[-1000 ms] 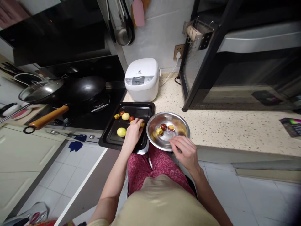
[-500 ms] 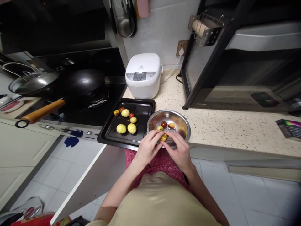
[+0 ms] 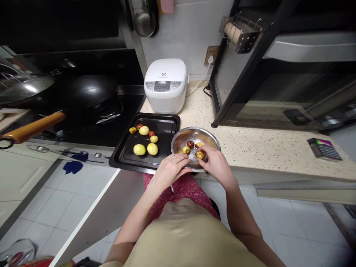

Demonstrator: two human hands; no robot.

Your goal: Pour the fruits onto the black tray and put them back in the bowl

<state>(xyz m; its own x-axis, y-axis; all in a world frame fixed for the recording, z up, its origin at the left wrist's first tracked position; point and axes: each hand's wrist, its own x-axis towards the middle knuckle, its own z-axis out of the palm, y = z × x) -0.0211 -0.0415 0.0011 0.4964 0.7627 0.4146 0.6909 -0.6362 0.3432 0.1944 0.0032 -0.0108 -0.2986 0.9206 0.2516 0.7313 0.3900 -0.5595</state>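
A steel bowl point(image 3: 214, 138) at the counter's front edge holds several small jujube-like fruits in yellow-green and red-brown. My right hand point(image 3: 218, 165) pinches a brown-and-yellow jujube point(image 3: 199, 154) between thumb and fingertips, low inside the bowl. Over the bowl's near left rim lies my left hand point(image 3: 171, 168), its fingers stretched out, with nothing seen in it. Close by the fingertips rests a greenish jujube point(image 3: 186, 150). A dark red jujube point(image 3: 190, 144) sits farther back. To the left, a black baking tray point(image 3: 164, 122) bears several more yellow and red-brown fruits.
Behind the tray stands a white rice cooker point(image 3: 166, 85). A black wok point(image 3: 89, 91) with a wooden handle point(image 3: 39, 126) sits on the stove at left. On the right are a large oven point(image 3: 278, 85) and a small dark box point(image 3: 324, 149).
My hands have drawn apart. The jujube that was between both hands is now in my right hand alone, lower in the bowl. The whole view has shifted slightly.
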